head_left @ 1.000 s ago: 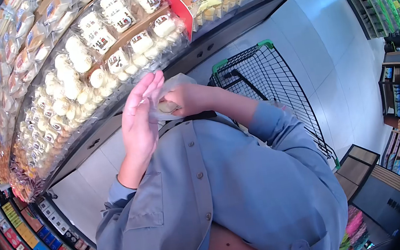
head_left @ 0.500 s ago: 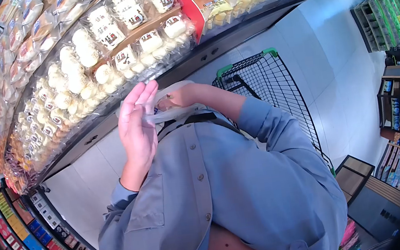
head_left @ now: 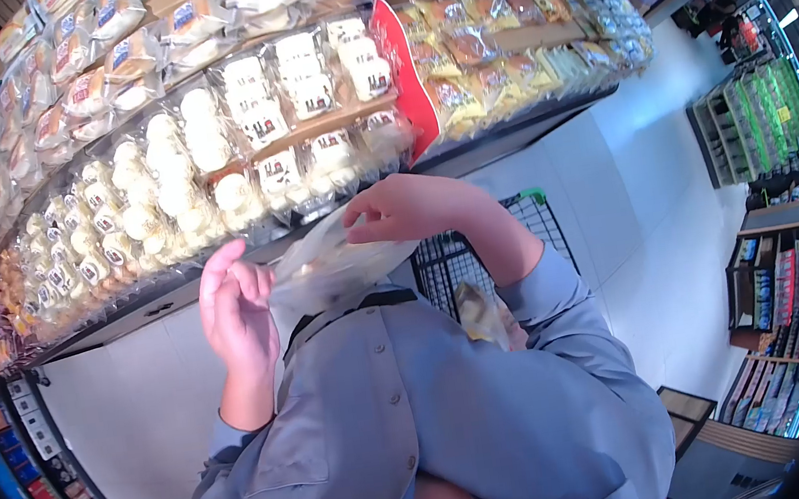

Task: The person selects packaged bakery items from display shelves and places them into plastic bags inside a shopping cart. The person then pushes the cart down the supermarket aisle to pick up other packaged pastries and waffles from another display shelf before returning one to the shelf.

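A thin, clear plastic bag [head_left: 336, 263] hangs in front of my waist, stretched between my two hands, with something pale and hard to make out inside. At its left edge is my left hand [head_left: 237, 306], its fingers curled against the plastic. My right hand [head_left: 409, 206] pinches the bag's upper right side, palm down, with the wrist bent. Just beyond both hands stands a display of packaged white buns [head_left: 236, 198] in clear wrappers.
Behind my right forearm is a black wire shopping cart [head_left: 433, 270] with a green trim, holding a bagged item [head_left: 478, 312]. A red divider [head_left: 410, 81] splits the bread display. Shelves [head_left: 778, 290] and green-lit racks [head_left: 752, 127] stand at the right across the tiled floor [head_left: 612, 252].
My hands have moved apart, stretching the bag between them. The left fingers went from straight to curled. My view has shifted, showing more of the display and an item in the cart.
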### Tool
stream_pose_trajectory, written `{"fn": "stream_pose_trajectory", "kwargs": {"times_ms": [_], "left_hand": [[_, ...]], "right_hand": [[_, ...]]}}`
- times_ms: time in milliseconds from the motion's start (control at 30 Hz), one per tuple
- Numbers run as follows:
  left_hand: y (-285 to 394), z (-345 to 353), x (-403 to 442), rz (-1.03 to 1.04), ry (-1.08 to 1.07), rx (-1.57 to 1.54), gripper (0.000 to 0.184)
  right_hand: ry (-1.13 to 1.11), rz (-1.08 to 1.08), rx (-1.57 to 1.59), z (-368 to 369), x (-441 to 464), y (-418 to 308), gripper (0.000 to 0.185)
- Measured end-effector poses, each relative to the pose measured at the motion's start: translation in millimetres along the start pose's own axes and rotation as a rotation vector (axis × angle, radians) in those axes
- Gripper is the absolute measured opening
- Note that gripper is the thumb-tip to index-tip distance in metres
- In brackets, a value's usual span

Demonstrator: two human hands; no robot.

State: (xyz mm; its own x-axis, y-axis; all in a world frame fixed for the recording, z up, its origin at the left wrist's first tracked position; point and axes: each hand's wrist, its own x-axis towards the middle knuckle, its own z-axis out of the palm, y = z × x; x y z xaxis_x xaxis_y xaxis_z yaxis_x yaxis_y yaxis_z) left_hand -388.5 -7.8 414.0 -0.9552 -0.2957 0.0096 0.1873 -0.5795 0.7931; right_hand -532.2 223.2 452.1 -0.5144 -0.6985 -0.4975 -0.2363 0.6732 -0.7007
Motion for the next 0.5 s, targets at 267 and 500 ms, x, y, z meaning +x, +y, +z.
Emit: {"fn": "stream_pose_trajectory", "kwargs": {"times_ms": [267, 500], "left_hand": [[27.4, -24.5, 9.9, -0.071, -0.039, -0.04, 0.027], [55.7, -67.1, 10.6, -0.14, 0.077, 0.082, 0.028]], "right_hand": [[0.699, -0.246, 0.523, -115.0, 93.1, 7.9, 0.032], [0.822, -0.179, 1.115, -226.6, 151.6, 10.0, 0.028]]}}
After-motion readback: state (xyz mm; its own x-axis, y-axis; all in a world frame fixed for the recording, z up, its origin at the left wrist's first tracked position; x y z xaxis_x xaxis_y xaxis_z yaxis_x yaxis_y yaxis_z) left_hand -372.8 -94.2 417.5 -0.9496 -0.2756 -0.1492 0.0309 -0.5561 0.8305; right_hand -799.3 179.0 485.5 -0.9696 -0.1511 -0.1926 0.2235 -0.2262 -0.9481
